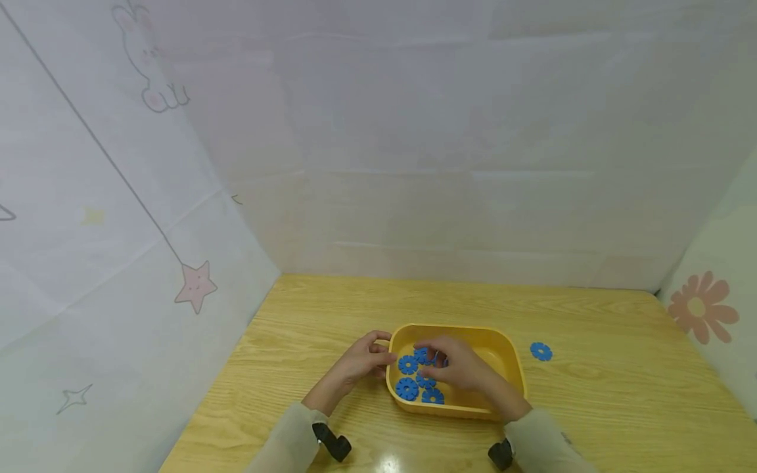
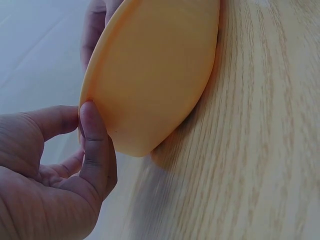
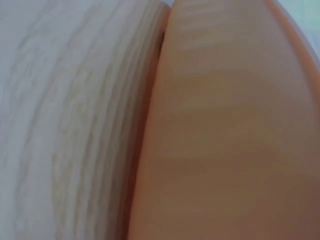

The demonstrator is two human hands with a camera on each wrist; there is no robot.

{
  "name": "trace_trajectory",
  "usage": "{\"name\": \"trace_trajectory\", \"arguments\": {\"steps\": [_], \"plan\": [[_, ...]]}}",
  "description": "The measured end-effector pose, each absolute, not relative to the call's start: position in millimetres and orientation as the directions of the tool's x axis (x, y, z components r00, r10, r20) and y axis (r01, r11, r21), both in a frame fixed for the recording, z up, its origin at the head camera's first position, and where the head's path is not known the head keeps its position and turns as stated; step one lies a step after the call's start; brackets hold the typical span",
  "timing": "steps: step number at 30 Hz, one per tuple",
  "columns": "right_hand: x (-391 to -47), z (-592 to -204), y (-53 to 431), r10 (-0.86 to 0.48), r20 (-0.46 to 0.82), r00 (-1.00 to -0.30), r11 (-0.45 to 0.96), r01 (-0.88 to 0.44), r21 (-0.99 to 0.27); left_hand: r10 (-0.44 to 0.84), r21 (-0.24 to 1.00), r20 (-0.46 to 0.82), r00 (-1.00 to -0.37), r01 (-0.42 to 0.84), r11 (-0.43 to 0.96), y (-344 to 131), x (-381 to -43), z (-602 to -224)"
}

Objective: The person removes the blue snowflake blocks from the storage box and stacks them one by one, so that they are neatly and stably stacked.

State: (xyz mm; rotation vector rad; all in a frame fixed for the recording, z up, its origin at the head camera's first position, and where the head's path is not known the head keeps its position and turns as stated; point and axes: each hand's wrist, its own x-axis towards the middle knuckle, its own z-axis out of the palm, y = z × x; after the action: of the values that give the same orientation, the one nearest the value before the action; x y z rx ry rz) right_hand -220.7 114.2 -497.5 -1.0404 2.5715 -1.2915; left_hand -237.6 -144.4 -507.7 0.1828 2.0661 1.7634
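A yellow plastic basin stands on the table, with several blue notched discs lying mostly at its left end. My left hand pinches the rim at that end; in the left wrist view its fingertips lie against the wall. Inside the basin, my right hand hovers palm down over the discs, its fingers bent and the thumb apart from the index finger. Part of the discs is hidden under this hand. The right wrist view holds only the basin's outer wall and the table, not the hand.
One blue notched disc lies on the wooden table to the right of the basin. Pale printed sheets stand behind the table and along both sides. Each wrist carries a black strapped device.
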Motion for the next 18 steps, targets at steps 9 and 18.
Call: {"name": "trace_trajectory", "arguments": {"steps": [9,18], "plan": [[-221,-503,102,-0.676,0.127,-0.726,0.404,-0.509,-0.760,0.382,0.971,-0.220,-0.897,-0.163,0.176,-146,-237,-507],[-220,-512,94,-0.711,0.035,-0.703,0.455,-0.497,-0.738,0.387,0.970,-0.225,-0.894,-0.171,0.170,-147,-237,-508]]}}
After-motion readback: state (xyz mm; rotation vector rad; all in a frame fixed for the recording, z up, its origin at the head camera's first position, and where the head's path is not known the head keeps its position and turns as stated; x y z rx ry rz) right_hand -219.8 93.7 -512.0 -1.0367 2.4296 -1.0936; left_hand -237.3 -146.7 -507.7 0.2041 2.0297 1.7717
